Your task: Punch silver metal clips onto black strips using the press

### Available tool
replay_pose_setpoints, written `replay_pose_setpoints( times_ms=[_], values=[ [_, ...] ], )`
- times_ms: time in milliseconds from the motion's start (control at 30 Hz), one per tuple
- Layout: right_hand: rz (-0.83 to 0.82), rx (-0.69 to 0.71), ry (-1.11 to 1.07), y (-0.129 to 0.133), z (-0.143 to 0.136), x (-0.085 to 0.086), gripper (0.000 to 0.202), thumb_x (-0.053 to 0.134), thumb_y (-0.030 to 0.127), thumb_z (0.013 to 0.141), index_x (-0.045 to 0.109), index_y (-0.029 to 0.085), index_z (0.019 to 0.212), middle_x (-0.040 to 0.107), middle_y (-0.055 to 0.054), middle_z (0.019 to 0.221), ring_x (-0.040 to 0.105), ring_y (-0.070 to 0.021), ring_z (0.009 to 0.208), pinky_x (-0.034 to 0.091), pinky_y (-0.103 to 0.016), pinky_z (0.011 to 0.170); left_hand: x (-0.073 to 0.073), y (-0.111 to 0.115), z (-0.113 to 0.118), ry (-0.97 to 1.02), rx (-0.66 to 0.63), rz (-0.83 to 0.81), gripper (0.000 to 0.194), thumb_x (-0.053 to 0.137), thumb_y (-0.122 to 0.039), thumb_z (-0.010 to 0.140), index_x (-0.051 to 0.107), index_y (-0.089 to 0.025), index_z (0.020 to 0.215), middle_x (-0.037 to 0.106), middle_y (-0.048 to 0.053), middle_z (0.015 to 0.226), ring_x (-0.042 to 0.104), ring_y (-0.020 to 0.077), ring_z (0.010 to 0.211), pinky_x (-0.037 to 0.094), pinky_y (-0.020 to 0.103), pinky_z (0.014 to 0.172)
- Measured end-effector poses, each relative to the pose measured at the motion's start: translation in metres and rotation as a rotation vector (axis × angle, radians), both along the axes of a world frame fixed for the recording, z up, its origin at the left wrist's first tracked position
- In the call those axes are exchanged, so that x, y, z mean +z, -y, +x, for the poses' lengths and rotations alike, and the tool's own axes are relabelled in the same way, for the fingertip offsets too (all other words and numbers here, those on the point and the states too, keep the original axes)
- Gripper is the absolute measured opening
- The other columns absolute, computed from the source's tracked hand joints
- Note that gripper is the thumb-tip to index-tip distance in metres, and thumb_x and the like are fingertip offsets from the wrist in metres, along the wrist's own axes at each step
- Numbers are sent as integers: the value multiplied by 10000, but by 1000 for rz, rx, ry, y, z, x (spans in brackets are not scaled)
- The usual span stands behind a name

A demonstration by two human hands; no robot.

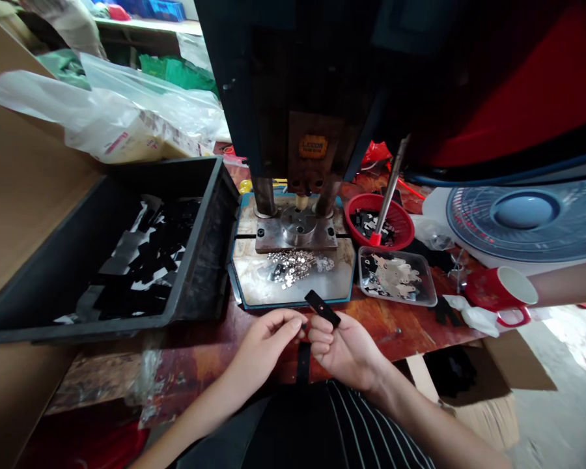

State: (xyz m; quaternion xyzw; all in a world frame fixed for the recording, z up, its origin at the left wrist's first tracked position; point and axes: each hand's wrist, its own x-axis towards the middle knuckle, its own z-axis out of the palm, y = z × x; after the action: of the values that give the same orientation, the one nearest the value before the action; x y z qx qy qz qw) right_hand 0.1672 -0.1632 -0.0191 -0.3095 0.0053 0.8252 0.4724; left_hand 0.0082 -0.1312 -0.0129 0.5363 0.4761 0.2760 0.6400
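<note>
My right hand (339,345) grips a small black strip (322,308) with a hole in it, held tilted in front of the press base (247,286). Beside it, my left hand (276,335) is closed in a pinch, thumb against forefinger. Whatever those fingertips hold is too small to make out. Both hands hover over the front edge of the red-brown table (195,352). Beyond them, a pile of tiny shiny metal pieces (290,267) lies on the press base, just before the round metal die (299,225) under the press ram (301,200).
At left stands a deep black bin (176,306) of black and pale pieces. To the right are a red bowl (405,228) with a rod standing in it, a clear tray (427,293) of flat metal pieces, a red mug (488,288) and a fan (527,212). An open carton (527,365) sits below.
</note>
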Motion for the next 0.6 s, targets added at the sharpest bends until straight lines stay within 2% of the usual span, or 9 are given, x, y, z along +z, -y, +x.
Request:
replay_pose_setpoints(
  times_ms=[133, 233, 333, 433, 533, 600],
  values=[
    [-31, -44, -160, -1, -2, 0, 198, 477, 140, 815, 424, 167, 626, 292, 51, 620, 276, -62, 505, 332, -157, 495, -6, 5, -2, -144, -149, 150, 216, 512, -316, 845, 651, -196, 960, 697, 38, 922, 623, 184, 856, 477, 313, 807],
    [9, -60, -140, -1, 0, 0, 201, 496, 151, 819, 417, 174, 635, 297, 51, 611, 283, -68, 512, 330, -167, 499, -13, 9, -9, -303, -299, 321, 221, 471, -304, 875, 632, -220, 1001, 685, 41, 969, 618, 192, 887, 473, 347, 835],
    [78, -132, 39, -2, 15, 4, 175, 553, 235, 827, 445, 191, 696, 320, 57, 612, 310, -75, 514, 327, -191, 502, -25, 12, -17, -448, -517, 520, 222, 529, -283, 837, 632, -245, 1029, 661, 49, 1041, 599, 225, 977, 457, 405, 891],
    [142, -360, 310, -3, 47, 9, 145, 621, 262, 787, 497, 224, 851, 391, 63, 633, 365, -81, 526, 340, -205, 511, -39, 14, -22, -528, -701, 655, 410, 675, -267, 699, 613, -265, 1104, 617, 67, 1134, 556, 277, 1087, 453, 450, 927],
    [173, -594, 556, 1, 87, 8, 227, 671, 222, 716, 515, 230, 880, 470, 56, 648, 430, -85, 543, 371, -215, 520, -46, 14, -23, -603, -764, 718, 484, 688, -192, 647, 613, -263, 1119, 610, 78, 1151, 556, 296, 1105, 463, 470, 929],
    [173, -678, 701, 5, 113, 4, 244, 680, 240, 692, 532, 229, 886, 507, 51, 651, 464, -96, 542, 401, -236, 520, -49, 14, -23, -624, -758, 755, 498, 671, -163, 649, 610, -269, 1132, 616, 79, 1160, 568, 298, 1098, 477, 471, 921]
  ],
)
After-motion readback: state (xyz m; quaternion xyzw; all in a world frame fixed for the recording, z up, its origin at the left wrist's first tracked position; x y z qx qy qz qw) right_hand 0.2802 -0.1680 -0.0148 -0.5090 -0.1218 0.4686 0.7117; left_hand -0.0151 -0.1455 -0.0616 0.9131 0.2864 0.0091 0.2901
